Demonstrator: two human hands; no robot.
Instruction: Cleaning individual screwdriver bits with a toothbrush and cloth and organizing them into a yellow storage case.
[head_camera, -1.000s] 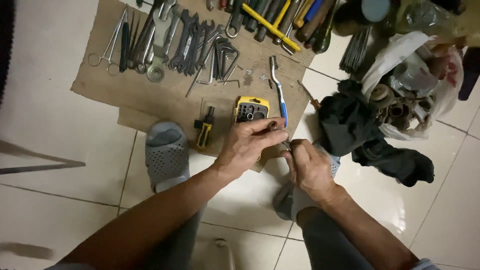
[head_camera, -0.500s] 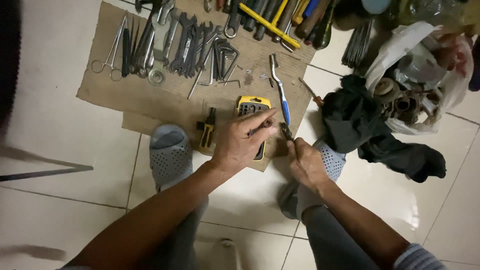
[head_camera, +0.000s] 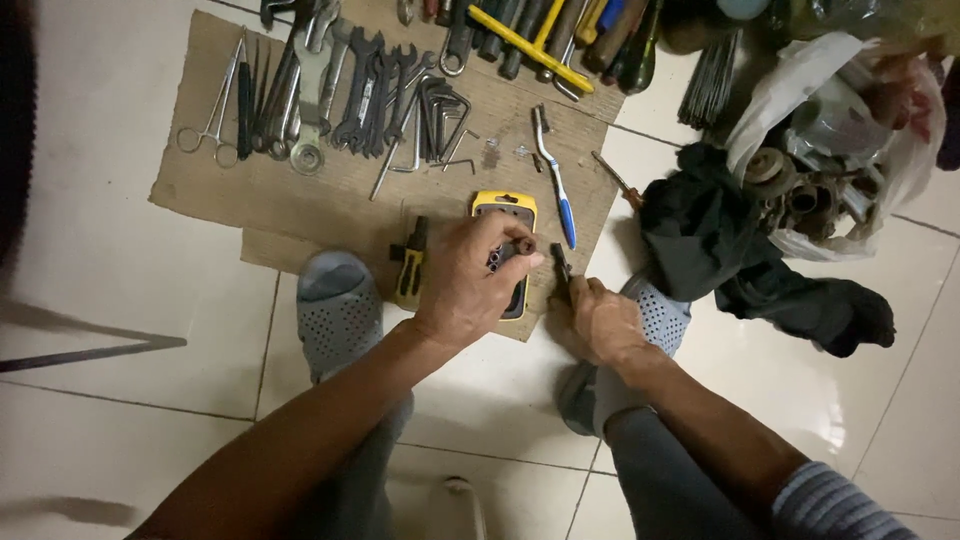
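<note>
**Hands at work over the yellow meter**

The left hand (head_camera: 470, 285) is curled above the meter (head_camera: 507, 250), a yellow-cased device lying on the near edge of the cardboard (head_camera: 200, 190). Its fingertips pinch a small dark part (head_camera: 505, 255) (too small to tell what it is). The right hand (head_camera: 600, 318) sits just beside it, closed around a slim dark tool (head_camera: 560, 262) whose tip points up toward the cardboard.

A yellow-and-black driver (head_camera: 411, 265) lies just left of the left hand, and a toothbrush (head_camera: 555, 180) with a blue handle lies above the right hand. Wrenches (head_camera: 370, 90), hex keys (head_camera: 440, 110) and forceps (head_camera: 215, 115) are lined up along the far part of the cardboard.

Both feet wear grey slippers (head_camera: 335, 310) on the tiled floor (head_camera: 100, 420), one under each forearm. To the right, a black cloth (head_camera: 740, 250) is bunched against a white bag (head_camera: 800, 100) of metal parts.
</note>
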